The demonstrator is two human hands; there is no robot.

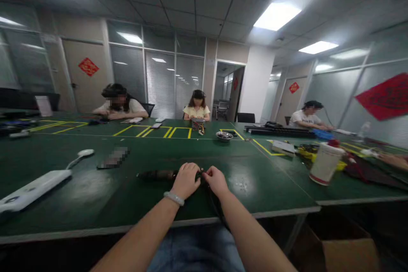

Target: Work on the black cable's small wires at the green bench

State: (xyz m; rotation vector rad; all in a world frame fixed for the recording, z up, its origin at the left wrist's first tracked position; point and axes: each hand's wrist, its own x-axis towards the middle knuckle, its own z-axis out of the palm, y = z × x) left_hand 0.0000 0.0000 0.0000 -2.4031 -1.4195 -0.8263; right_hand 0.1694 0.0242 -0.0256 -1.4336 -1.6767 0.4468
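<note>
A long dark cylindrical tool (pixel 159 175) lies on the green table, its narrow tip pointing left; its exact kind does not show. My left hand (pixel 188 178), with a pale bangle at the wrist, is wrapped over the tool's right end. Close beside it, my right hand (pixel 216 180) pinches at that same end, and its fingertips hide what they hold. From there a black cord (pixel 215 204) runs down towards the table's front edge.
A white power strip (pixel 41 187) and a phone-like slab (pixel 114 158) lie to the left. Ahead stands a metal bowl (pixel 224 136) with dark contents. To the right are a white canister (pixel 325 163) and a flat white box (pixel 283 148). Several people sit around the table.
</note>
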